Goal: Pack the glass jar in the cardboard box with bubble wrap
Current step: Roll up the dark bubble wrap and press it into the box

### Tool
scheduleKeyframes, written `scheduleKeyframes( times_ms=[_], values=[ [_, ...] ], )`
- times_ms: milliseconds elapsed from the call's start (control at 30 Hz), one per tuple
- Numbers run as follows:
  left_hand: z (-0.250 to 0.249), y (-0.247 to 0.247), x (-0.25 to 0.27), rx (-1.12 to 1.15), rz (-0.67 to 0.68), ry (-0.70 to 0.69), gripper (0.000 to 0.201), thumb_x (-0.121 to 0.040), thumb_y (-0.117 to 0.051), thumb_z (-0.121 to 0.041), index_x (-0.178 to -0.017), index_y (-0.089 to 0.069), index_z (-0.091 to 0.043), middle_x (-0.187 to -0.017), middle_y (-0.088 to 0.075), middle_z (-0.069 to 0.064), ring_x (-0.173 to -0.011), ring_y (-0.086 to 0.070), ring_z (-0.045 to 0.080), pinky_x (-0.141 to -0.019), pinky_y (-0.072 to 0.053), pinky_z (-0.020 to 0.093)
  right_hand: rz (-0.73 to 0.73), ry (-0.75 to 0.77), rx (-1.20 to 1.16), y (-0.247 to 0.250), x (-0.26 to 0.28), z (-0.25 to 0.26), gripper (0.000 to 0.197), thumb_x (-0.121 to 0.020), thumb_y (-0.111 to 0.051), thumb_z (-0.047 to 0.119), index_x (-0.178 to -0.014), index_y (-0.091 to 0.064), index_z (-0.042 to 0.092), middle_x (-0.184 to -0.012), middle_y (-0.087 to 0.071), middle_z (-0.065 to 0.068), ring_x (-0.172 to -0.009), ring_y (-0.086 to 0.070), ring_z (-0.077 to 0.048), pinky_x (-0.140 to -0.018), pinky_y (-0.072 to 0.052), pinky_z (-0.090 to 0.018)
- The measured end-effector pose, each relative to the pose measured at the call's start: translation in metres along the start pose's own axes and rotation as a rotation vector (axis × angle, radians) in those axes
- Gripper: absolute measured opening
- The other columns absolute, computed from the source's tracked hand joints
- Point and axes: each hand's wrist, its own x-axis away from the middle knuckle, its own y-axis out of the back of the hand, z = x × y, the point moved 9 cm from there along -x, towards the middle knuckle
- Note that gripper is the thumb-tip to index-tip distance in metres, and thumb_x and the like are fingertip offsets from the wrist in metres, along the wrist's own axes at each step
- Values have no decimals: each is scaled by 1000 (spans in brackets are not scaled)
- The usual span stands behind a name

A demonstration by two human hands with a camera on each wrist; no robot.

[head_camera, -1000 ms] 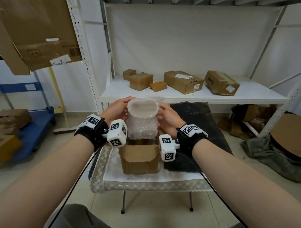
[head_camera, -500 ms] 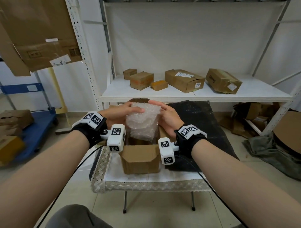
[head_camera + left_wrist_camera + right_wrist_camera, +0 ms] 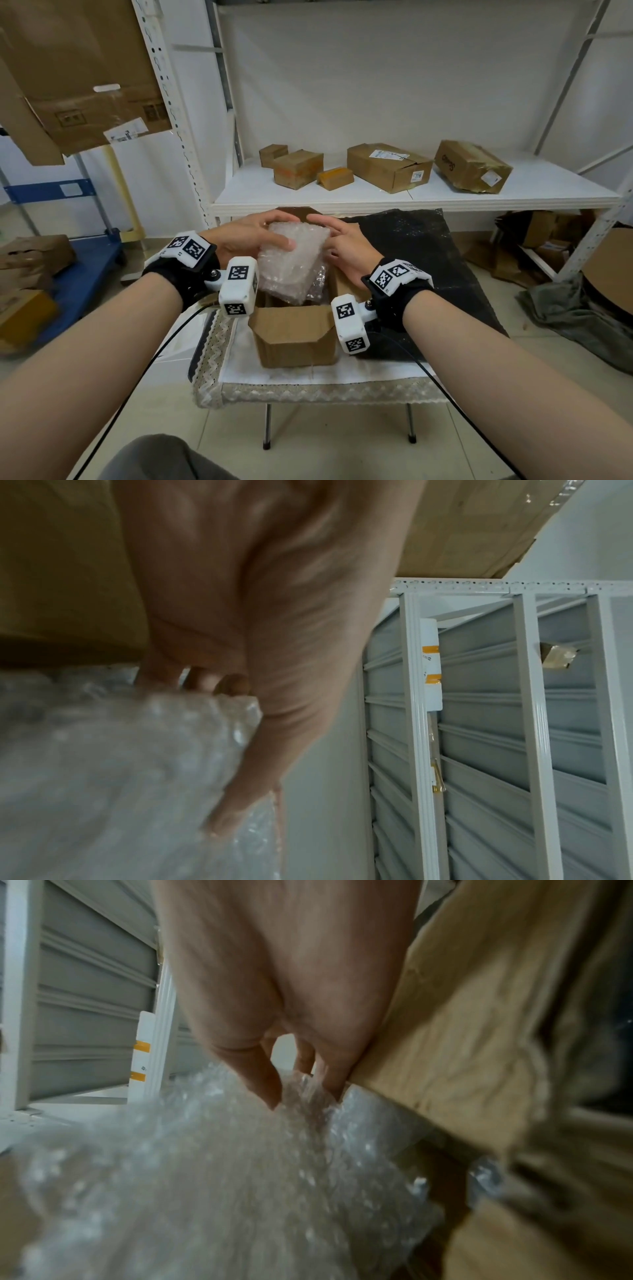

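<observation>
The bubble wrap bundle (image 3: 291,263) fills most of the open top of the cardboard box (image 3: 294,342). The left hand (image 3: 239,236) and right hand (image 3: 346,250) grip it from both sides, blocking side entry. The shelf edge (image 3: 411,207) runs close behind. Approach is open over the black mat (image 3: 428,246), right.

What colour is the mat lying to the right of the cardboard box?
The mat is black, slightly speckled; the head view shows it best.

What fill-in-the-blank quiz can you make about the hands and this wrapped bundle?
1. The left hand and right hand hold a bundle wrapped in ____ wrap.
2. Below it stands an open box made of ____.
3. The white shelf behind carries ____ brown boxes.
Missing words: bubble, cardboard, five.
</observation>
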Motion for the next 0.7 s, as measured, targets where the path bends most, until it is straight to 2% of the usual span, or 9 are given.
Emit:
scheduleKeyframes(
  times_ms=[67,100,167,200,333,467,567,633,700],
  values=[
    [-1,3,-3,-62,-32,16,52,-82,-72,-6,-128,-56,-27,-121,-56,12,-98,-64,29,-61,-60,36,-14,-12,9,2,-1,-2,62,-81,-40,-19,-132,-57,13,-126,-55,-21,-109,-57,-29,-83,-53,-35],
    [-1,7,-5,-92,-62,26,51,-82,-72,-6,-126,-57,-26,-122,-55,12,-102,-62,31,-72,-61,42,-33,-14,19,3,-2,-3,62,-80,-39,-19,-131,-57,12,-127,-54,-20,-109,-56,-29,-89,-52,-38],
    [-1,11,-8,-124,-97,49,47,-82,-70,-6,-124,-58,-24,-124,-54,13,-110,-59,35,-91,-55,48,-63,-15,74,6,-3,-5,56,-82,-40,-16,-128,-59,11,-128,-54,-17,-107,-57,-25,-95,-51,-39],
    [-1,12,-9,-132,-105,62,45,-83,-69,-7,-124,-58,-24,-124,-53,14,-111,-58,35,-93,-52,48,-71,-12,108,6,-3,-5,52,-84,-41,-14,-126,-60,10,-126,-56,-14,-104,-58,-22,-95,-52,-38],
    [-3,16,-12,-171,-131,76,39,-84,-67,-12,-120,-60,-25,-124,-54,14,-113,-56,37,-95,-50,47,-62,-8,145,5,-2,-5,36,-95,-40,-4,-122,-62,6,-108,-63,-10,-92,-64,-20,-88,-53,-31],
    [-3,20,-20,-185,-194,40,34,-84,-69,-19,-117,-61,-23,-122,-56,12,-110,-60,32,-96,-53,47,-45,-21,121,3,-5,-5,29,-99,-44,8,-122,-62,6,-124,-62,-18,-111,-64,-29,-95,-54,-35],
    [-6,19,-21,-153,-235,16,33,-85,-70,-31,-116,-62,-22,-123,-59,9,-110,-61,28,-97,-52,46,-33,-33,65,1,-6,-4,30,-98,-54,23,-124,-61,10,-124,-61,-13,-108,-65,-23,-94,-54,-35],
    [-4,14,-21,-138,-210,31,40,-85,-72,-36,-121,-59,-24,-124,-59,8,-110,-62,27,-94,-53,43,-27,-20,102,0,-6,-2,34,-96,-59,23,-128,-57,13,-118,-62,-9,-102,-65,-19,-91,-54,-35],
    [-4,9,-20,-126,-177,32,52,-84,-72,-36,-131,-51,-26,-126,-56,8,-108,-62,26,-85,-57,41,-42,-19,170,1,-8,-4,38,-93,-62,15,-131,-56,16,-119,-59,-10,-106,-63,-23,-95,-54,-41]
  ],
)
